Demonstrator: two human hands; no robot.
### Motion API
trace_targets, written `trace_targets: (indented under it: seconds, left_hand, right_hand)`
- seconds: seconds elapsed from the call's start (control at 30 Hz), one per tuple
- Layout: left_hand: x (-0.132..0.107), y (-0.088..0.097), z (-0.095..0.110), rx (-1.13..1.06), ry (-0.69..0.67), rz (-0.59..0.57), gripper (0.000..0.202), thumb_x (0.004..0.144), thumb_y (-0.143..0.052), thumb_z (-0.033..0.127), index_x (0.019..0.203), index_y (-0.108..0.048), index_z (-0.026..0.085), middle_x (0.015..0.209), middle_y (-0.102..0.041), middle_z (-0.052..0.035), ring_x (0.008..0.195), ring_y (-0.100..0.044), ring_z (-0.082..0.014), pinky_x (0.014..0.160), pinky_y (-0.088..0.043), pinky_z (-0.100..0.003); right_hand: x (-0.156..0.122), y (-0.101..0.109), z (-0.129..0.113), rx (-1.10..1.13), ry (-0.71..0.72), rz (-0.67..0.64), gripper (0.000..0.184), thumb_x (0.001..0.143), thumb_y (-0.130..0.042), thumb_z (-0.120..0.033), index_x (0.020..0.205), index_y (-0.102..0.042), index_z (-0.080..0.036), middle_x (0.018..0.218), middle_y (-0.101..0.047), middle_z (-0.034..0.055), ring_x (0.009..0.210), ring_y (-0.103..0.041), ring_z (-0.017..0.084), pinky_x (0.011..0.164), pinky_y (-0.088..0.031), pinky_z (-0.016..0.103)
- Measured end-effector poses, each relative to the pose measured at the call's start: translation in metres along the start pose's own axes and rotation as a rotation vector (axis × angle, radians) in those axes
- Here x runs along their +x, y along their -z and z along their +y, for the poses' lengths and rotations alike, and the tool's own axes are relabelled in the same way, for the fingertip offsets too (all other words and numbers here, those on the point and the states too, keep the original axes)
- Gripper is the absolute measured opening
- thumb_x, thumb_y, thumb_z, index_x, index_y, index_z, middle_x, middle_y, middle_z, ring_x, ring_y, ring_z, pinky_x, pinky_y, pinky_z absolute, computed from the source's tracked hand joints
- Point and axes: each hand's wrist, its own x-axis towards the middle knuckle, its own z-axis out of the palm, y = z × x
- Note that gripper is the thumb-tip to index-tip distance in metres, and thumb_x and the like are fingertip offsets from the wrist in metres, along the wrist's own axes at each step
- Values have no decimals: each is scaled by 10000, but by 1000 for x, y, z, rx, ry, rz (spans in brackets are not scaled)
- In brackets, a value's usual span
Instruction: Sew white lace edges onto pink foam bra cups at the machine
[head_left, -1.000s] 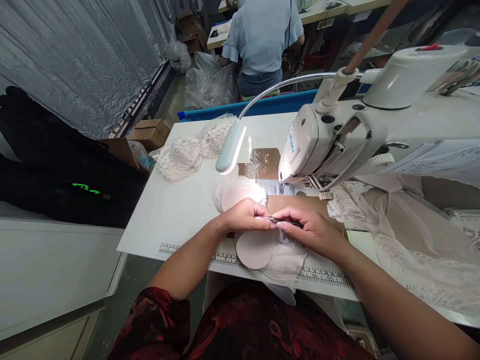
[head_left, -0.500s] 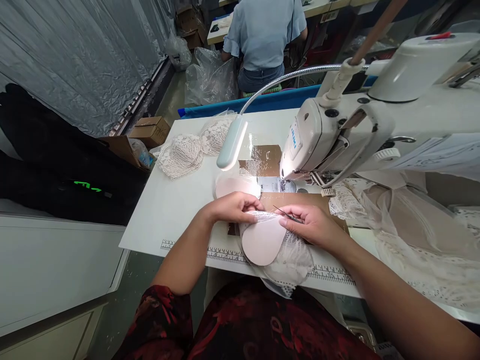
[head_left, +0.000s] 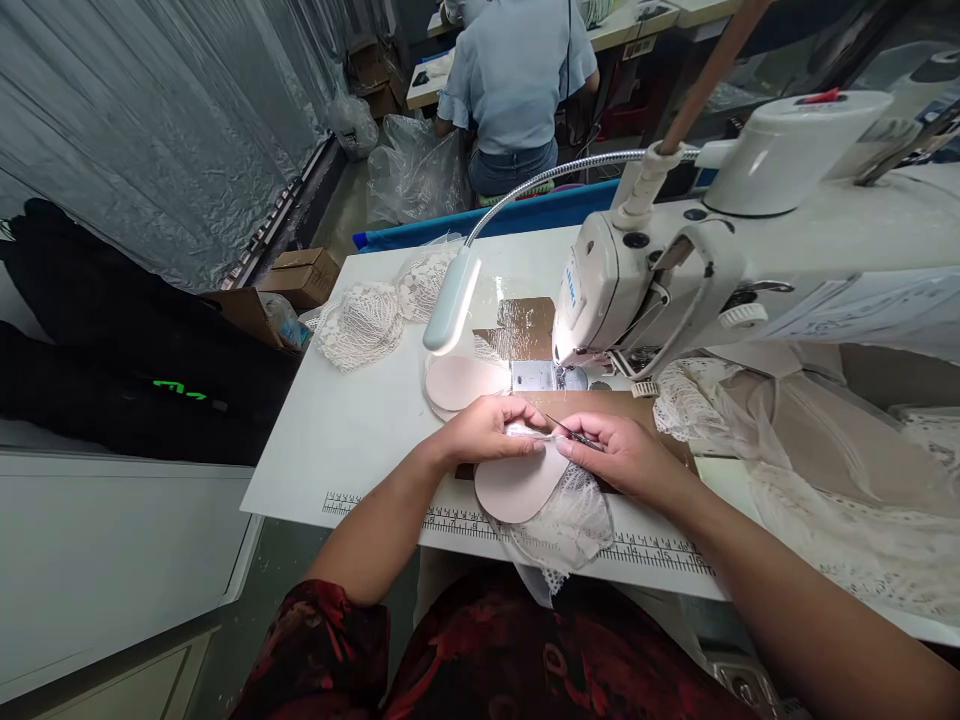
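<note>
Between both hands is a pale pink bra cup [head_left: 517,492] with white lace [head_left: 574,520] hanging from it over the table's front edge. My left hand [head_left: 491,430] pinches the cup's upper edge between thumb and fingers. Close beside it, my right hand [head_left: 611,445] pinches the same edge with the thumb. A thin dark pointed tool [head_left: 576,434], perhaps thread snips, lies in the right fingers, its tip pointing left. Another pink cup [head_left: 461,382] rests behind my left hand, close to the needle plate [head_left: 534,376].
A sewing machine [head_left: 600,290] stands behind my right hand, with a lamp [head_left: 452,300] to its left. Lace cups [head_left: 364,325] lie at the back left. More lace pieces [head_left: 810,470] are piled at right. A person in light blue [head_left: 517,80] sits beyond the table.
My left hand has shifted right, closer to my right hand, and now folds the cup's edge. The view has moved slightly. The dark tool stays in my right hand.
</note>
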Motion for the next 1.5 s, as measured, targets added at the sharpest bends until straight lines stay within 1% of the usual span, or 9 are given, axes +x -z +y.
trace_targets:
  seconds: [0.13, 0.3, 0.5, 0.67, 0.83, 1.07, 1.2, 1.3, 1.5]
  left_hand:
    - [1, -3, 2, -78, 90, -6, 309, 720, -741, 372, 836, -667, 95, 773, -625, -41, 685, -538, -105, 615, -405, -208]
    - [-2, -3, 4, -150, 177, 13, 348, 716, -741, 408, 857, -703, 92, 731, -643, -51, 647, -558, -118, 588, -426, -223]
    - [-1, -4, -2, -212, 153, -4, 348, 695, -764, 394, 885, -734, 104, 767, -671, -61, 716, -585, -136, 648, -439, -235]
    - [0, -4, -3, -231, 155, -18, 341, 670, -779, 402, 829, -734, 103, 713, -648, -38, 674, -566, -119, 626, -422, -223]
    - [-1, -6, 1, -213, 167, -31, 339, 702, -753, 410, 828, -727, 96, 668, -613, -25, 620, -523, -96, 572, -388, -210]
    - [0, -8, -1, -203, 157, 14, 295, 671, -767, 367, 763, -696, 97, 715, -630, -37, 639, -525, -99, 583, -384, -208]
    - [0, -9, -1, -158, 150, -12, 280, 685, -739, 367, 705, -651, 102, 610, -515, 20, 559, -421, -66, 511, -294, -192]
    - [-1, -9, 2, -116, 161, -34, 316, 696, -718, 390, 629, -584, 111, 552, -396, 51, 515, -333, -52, 475, -226, -197]
    - [1, -13, 5, -74, 133, -33, 367, 699, -717, 439, 598, -563, 121, 549, -389, 51, 517, -345, -56, 483, -244, -201]
  right_hand:
    - [0, 2, 6, 41, 33, 1, 331, 817, -562, -493, 992, -643, -223, 900, -677, 39, 799, -618, 195, 690, -493, 308]
    - [-1, 8, 7, 83, 54, -27, 359, 853, -520, -490, 1065, -624, -219, 1016, -680, 61, 870, -639, 203, 751, -511, 335]
    - [-3, 10, -6, -76, 102, -60, 303, 854, -526, -451, 1022, -655, -235, 890, -685, 31, 797, -620, 192, 721, -489, 326]
    - [-1, 3, -11, -47, 146, -8, 242, 846, -538, -393, 983, -669, -242, 940, -705, 37, 857, -634, 200, 751, -494, 324]
    - [-1, 0, -9, -30, 156, 37, 226, 863, -528, -383, 907, -693, -235, 873, -712, 26, 808, -642, 181, 715, -493, 306]
    - [-1, 7, -2, -74, 157, -39, 247, 857, -548, -400, 1004, -663, -239, 923, -699, 26, 837, -627, 177, 728, -472, 302]
    - [1, 5, -4, -92, 139, -59, 239, 859, -543, -417, 973, -652, -237, 832, -676, 13, 758, -608, 167, 671, -453, 295]
    - [2, 1, -7, -79, 149, -35, 206, 854, -549, -393, 918, -656, -229, 862, -681, 21, 789, -609, 172, 692, -452, 298]
    - [5, -3, -4, 20, 123, 21, 220, 850, -548, -403, 885, -660, -217, 864, -678, 34, 791, -614, 179, 702, -471, 313]
